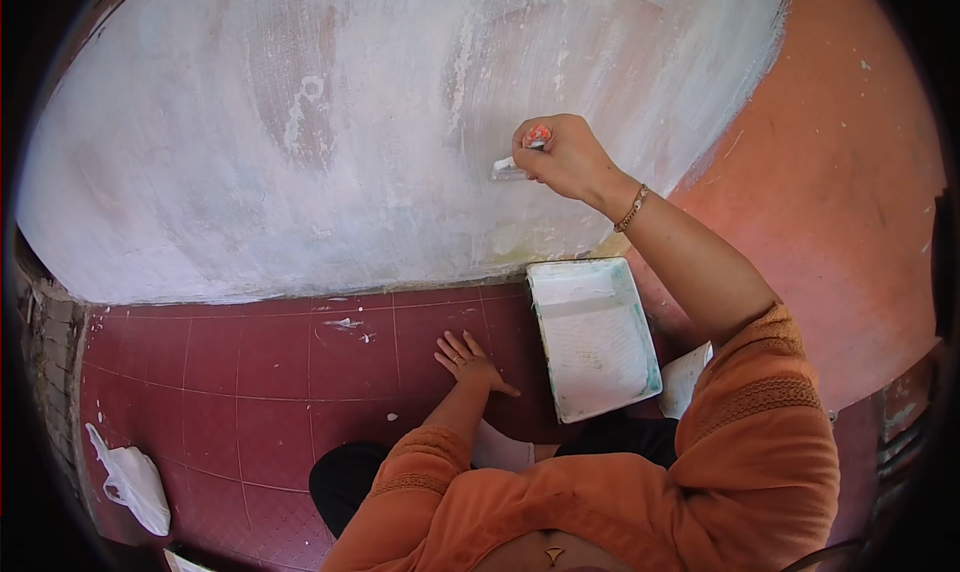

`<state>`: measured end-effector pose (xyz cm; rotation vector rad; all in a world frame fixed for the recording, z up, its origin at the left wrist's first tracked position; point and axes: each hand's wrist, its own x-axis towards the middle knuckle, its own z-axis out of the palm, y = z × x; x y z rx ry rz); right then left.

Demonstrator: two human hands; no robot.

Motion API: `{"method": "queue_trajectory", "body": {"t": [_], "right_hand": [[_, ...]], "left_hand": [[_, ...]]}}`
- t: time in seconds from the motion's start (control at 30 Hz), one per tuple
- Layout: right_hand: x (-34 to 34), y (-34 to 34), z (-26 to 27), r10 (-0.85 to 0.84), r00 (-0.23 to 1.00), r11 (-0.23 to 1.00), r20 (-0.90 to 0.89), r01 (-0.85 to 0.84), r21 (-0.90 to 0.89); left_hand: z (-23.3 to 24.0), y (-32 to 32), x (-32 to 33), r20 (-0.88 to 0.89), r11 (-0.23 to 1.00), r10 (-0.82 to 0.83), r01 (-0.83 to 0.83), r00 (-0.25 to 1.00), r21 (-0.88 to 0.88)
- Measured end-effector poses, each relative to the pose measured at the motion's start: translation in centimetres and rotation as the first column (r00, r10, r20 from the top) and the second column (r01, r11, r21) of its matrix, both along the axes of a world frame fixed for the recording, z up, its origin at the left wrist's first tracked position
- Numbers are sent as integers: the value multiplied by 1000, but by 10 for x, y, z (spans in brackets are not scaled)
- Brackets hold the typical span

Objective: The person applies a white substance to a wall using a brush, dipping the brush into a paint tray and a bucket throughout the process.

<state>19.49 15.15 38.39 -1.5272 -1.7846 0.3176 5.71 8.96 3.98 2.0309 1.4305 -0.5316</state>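
Note:
My right hand (564, 155) is closed around the handle of a paintbrush (508, 170), with its white-coated head against the wall (390, 144). Streaky white paint covers that wall, and darker patches show through. My left hand (471, 363) rests on the dark red tiled floor (274, 354) with its fingers spread, holding nothing. Between my right arm and the wall's foot lies a rectangular paint tray (598, 347), coated in white paint with green smears along its rim.
An orange wall (832, 167) meets the white one on the right. A whitish container (686, 380) stands beside the tray, partly hidden by my sleeve. A white plastic bag (135, 486) lies on the floor at left. White paint spots (345, 323) mark the tiles.

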Motion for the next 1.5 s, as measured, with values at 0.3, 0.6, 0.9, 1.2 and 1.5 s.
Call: {"method": "queue_trajectory", "body": {"t": [0.3,0.6,0.9,1.2,1.5], "right_hand": [[12,-30,191,74,997,809,-17,-50,585],[-30,-25,59,43,966,997,-256,-25,73],[-42,34,-8,137,988,990,-68,-138,1],[-45,-12,193,214,972,714,-96,-89,695],[-83,4,-25,271,952,953,143,-286,96]], "left_hand": [[3,1,-6,-35,1000,13,-14,999,-24],[7,1,-11,4,1000,17,-17,1000,-2],[-10,1,-4,20,1000,13,-14,1000,22],[7,-2,-3,15,1000,-4,5,1000,-18],[2,1,-8,35,1000,14,-15,999,16]]}}
